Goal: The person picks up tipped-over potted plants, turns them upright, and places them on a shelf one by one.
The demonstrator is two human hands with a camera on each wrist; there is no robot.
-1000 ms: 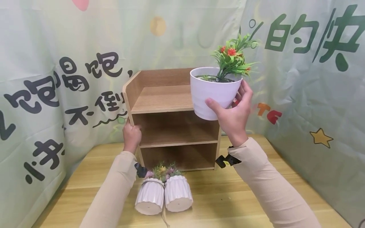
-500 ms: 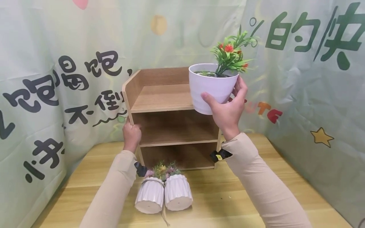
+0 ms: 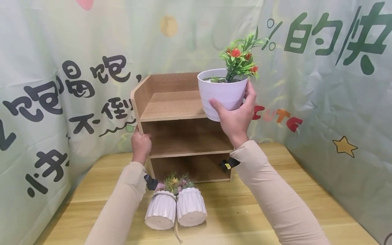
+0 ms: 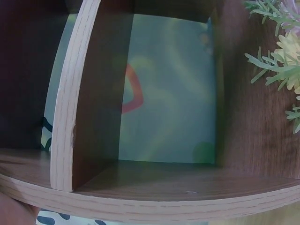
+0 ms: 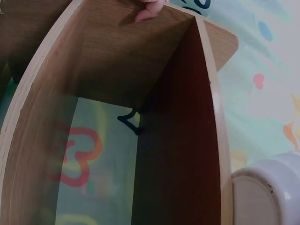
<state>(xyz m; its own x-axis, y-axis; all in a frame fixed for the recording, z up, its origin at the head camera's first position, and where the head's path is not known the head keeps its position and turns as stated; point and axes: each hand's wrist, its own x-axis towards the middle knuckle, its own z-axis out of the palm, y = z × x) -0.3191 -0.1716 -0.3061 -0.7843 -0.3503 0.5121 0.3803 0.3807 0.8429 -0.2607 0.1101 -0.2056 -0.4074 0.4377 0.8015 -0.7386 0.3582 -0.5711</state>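
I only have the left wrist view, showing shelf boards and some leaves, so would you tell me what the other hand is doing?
Observer: The right hand holds a white pot with a red-flowered plant, at the right end of the wooden shelf unit's top tier.
Operator: Thank you. Where is my own hand?
Observer: The left hand has its grip on the unit's left front edge, level with the middle tier.
Operator: And those leaves?
Observer: They belong to two ribbed white pots lying on their sides on the table, in front of the unit.
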